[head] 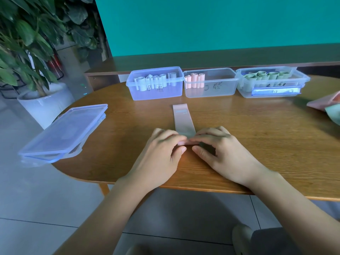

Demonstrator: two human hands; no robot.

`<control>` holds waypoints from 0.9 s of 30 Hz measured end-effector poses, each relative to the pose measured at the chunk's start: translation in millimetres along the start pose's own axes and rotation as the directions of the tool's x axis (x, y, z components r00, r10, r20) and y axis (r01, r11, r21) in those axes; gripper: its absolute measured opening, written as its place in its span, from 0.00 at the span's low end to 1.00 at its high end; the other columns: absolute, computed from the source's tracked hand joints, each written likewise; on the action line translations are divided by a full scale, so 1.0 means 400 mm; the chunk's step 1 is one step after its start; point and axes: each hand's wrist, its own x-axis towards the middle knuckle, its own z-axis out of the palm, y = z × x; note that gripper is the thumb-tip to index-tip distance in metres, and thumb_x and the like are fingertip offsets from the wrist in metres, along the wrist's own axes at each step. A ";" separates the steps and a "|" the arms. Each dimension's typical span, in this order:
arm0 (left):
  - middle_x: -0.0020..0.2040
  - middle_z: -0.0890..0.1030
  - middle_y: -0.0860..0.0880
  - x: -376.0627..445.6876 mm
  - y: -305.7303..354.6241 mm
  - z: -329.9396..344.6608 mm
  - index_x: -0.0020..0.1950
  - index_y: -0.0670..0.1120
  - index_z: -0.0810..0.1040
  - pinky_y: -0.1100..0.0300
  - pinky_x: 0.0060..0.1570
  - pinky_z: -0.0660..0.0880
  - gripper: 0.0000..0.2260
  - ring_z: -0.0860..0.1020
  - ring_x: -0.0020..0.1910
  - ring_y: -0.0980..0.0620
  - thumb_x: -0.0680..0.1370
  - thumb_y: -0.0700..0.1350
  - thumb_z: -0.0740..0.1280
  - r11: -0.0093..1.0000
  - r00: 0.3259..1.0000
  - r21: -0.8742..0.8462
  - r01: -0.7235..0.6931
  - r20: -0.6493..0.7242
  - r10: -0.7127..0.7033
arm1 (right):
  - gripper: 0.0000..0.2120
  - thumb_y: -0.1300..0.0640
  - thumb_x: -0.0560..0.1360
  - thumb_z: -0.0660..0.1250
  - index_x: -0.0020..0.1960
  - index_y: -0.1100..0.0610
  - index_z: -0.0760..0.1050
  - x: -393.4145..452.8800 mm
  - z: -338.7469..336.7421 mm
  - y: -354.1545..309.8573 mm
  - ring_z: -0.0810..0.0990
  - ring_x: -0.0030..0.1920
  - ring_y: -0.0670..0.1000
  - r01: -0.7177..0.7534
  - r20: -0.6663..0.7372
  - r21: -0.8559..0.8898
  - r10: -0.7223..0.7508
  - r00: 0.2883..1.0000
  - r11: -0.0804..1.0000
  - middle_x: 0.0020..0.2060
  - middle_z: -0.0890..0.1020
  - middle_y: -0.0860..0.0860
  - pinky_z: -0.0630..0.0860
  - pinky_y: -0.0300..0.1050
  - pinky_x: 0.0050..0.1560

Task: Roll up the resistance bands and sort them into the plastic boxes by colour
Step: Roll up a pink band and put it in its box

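One pink resistance band (184, 119) lies flat on the wooden table (257, 144), running lengthwise away from the person, its near end turned over into the start of a roll. Both hands work that end: the left hand (163, 150) pinches the rolled edge between curled fingers and thumb, and the right hand (217, 148) pinches it likewise from the other side, their fingertips almost meeting over the band. Beyond the band's far end, three clear plastic boxes stand side by side in a row. The left box (154, 92) holds pale blue-grey rolls standing upright, the middle box (211, 89) holds a few pink rolls gathered at its left end, and the right box (272, 89) holds green rolls. At the table's left edge a stack of clear lids (62, 131) juts out over the floor. At the right edge lie loose bands (329, 105), pink and green. A potted plant (27, 52) stands on the floor to the left.
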 end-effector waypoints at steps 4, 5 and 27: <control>0.57 0.79 0.56 0.006 -0.004 0.003 0.63 0.51 0.80 0.63 0.59 0.69 0.11 0.71 0.60 0.55 0.82 0.46 0.65 1.000 0.999 -0.001 -0.013 -0.035 0.013 | 0.15 0.43 0.80 0.60 0.65 0.36 0.75 0.004 0.006 0.007 0.73 0.59 0.48 -0.015 -0.001 -0.001 0.015 1.000 1.000 0.59 0.76 0.35 0.73 0.54 0.63; 0.57 0.79 0.56 0.008 -0.006 0.004 0.62 0.51 0.81 0.63 0.58 0.69 0.11 0.71 0.60 0.55 0.82 0.46 0.65 1.000 0.999 -0.002 -0.010 -0.031 0.010 | 0.15 0.42 0.80 0.59 0.66 0.37 0.75 0.005 0.007 0.007 0.73 0.59 0.48 -0.025 0.006 -0.018 0.025 1.000 1.000 0.60 0.76 0.35 0.73 0.54 0.63; 0.60 0.80 0.55 0.055 -0.018 0.024 0.65 0.50 0.80 0.56 0.63 0.72 0.13 0.70 0.60 0.52 0.81 0.45 0.65 1.000 0.998 0.004 0.011 -0.060 -0.010 | 0.18 0.38 0.79 0.55 0.68 0.30 0.68 0.041 0.006 0.018 0.70 0.62 0.46 -0.072 0.077 -0.055 0.076 0.994 0.996 0.64 0.74 0.34 0.70 0.54 0.66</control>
